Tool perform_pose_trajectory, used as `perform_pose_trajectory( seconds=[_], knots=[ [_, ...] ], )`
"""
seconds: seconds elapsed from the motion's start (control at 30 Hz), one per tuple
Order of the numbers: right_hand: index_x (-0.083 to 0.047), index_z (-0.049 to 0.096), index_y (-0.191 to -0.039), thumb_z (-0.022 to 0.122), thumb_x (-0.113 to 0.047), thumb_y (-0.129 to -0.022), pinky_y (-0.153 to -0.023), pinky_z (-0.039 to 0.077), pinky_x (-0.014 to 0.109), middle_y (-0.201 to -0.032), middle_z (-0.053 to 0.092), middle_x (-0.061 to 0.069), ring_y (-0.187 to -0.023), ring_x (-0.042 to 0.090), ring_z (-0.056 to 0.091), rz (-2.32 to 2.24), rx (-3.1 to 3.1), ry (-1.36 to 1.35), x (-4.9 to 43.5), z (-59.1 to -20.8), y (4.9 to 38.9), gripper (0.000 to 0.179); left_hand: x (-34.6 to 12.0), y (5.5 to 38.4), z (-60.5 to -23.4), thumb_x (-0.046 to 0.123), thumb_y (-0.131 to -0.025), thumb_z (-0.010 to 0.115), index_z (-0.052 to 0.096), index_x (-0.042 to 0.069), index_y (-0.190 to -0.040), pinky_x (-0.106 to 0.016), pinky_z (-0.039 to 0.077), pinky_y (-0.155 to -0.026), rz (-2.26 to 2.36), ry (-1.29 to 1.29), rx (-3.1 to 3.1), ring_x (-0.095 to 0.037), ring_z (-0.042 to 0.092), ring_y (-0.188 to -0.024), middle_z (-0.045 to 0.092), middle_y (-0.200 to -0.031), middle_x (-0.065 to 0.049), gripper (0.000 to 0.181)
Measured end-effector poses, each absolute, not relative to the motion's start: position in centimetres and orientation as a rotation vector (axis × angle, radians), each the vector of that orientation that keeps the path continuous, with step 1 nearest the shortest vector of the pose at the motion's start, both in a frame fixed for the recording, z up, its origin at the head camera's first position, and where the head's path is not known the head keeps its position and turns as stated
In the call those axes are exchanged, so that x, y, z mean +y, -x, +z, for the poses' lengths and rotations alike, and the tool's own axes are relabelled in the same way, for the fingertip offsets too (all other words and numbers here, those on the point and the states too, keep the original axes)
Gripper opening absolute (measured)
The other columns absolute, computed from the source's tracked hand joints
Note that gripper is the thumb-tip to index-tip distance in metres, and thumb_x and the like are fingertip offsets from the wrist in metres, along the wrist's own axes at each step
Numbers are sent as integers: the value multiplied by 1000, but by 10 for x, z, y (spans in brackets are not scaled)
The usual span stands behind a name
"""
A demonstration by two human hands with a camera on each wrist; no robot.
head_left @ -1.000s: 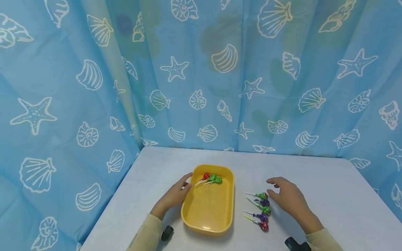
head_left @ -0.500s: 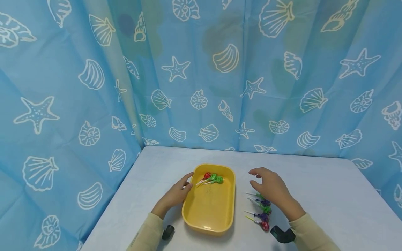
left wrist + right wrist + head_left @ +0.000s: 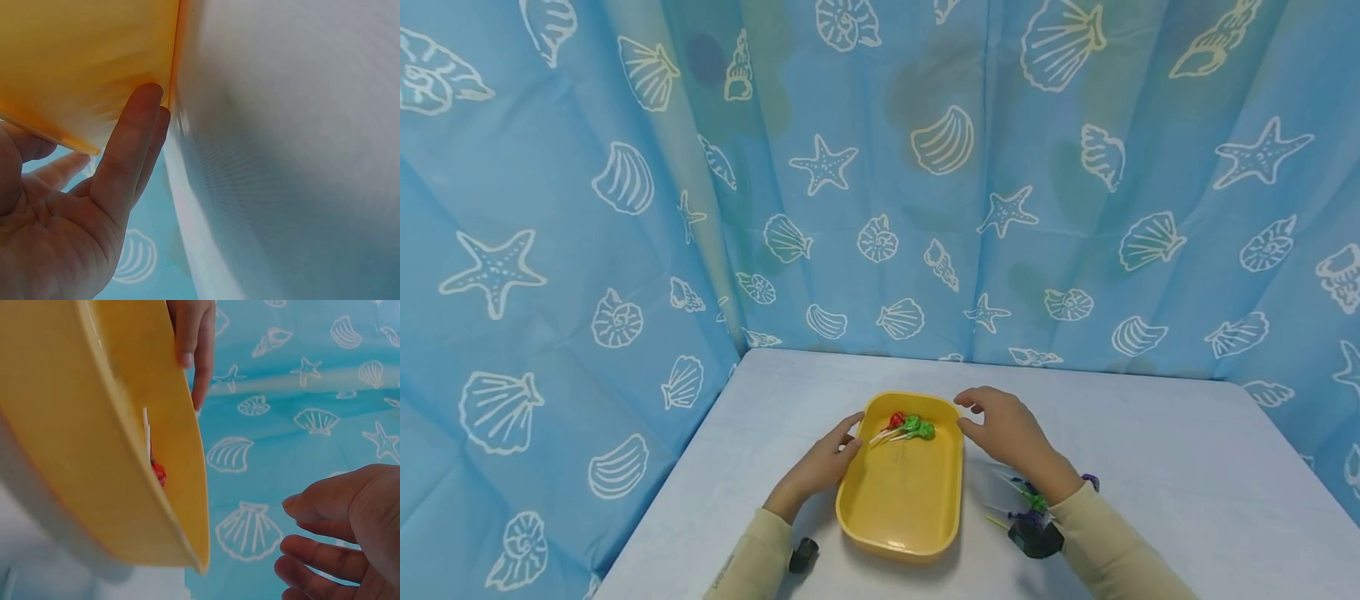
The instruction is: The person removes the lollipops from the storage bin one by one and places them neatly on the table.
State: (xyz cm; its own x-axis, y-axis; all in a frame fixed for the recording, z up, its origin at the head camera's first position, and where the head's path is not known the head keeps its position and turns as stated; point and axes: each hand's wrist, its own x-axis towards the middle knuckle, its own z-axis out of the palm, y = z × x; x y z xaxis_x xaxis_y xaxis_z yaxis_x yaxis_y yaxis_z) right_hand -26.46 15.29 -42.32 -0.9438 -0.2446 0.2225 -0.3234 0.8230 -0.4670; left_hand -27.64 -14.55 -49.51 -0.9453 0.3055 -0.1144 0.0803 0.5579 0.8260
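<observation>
A yellow tray (image 3: 898,500) stands on the white table, holding a red lollipop (image 3: 897,420) and two green lollipops (image 3: 927,431) near its far end. My left hand (image 3: 820,462) grips its left rim; in the left wrist view, fingers (image 3: 128,144) lie against the outer wall and the thumb is at the rim. My right hand (image 3: 1000,421) hovers beside the tray's far right corner. In the right wrist view its fingers (image 3: 325,559) are loosely bent, apart from the tray, with nothing between them. Several wrapped lollipops (image 3: 1033,500) lie right of the tray, partly hidden under the right forearm.
Black wrist cameras (image 3: 1036,537) sit on both wrists, the right one overlapping the loose lollipops in the head view. A blue curtain (image 3: 880,167) with shell and starfish prints hangs behind and to the left of the table (image 3: 1180,467).
My right hand has moved left, from over the loose lollipops to the tray's right rim, and its forearm now covers part of them. My left hand stays at the tray.
</observation>
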Motion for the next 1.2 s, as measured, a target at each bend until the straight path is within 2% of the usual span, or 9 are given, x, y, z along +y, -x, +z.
perform_pose_trajectory(
  seconds=[0.27,0.63,1.2],
  knots=[
    [-7,71,-121,75,-18,-91,-84,59,42,-114,70,9,-102,28,65,784,-2875,-454,132,-416,274,32,-145,276,-495,25,-109,47,34,19,-159,-42,59,-77,1330,-317,2548,-25,65,-101,56,-134,-22,52],
    [-6,72,-120,73,-17,-93,-87,58,40,-115,71,8,-104,26,66,895,-2909,-464,109,-421,294,29,-145,275,-494,25,-108,48,35,18,-158,-42,59,-79,1295,-306,2573,-23,64,-97,57,-133,-21,52],
    [-6,72,-115,74,-16,-92,-89,56,40,-106,69,8,-91,23,61,831,-3089,-412,87,-438,326,25,-144,275,-493,26,-108,48,35,18,-158,-42,59,-80,1304,-297,2574,-22,64,-96,57,-133,-21,52]
  ],
)
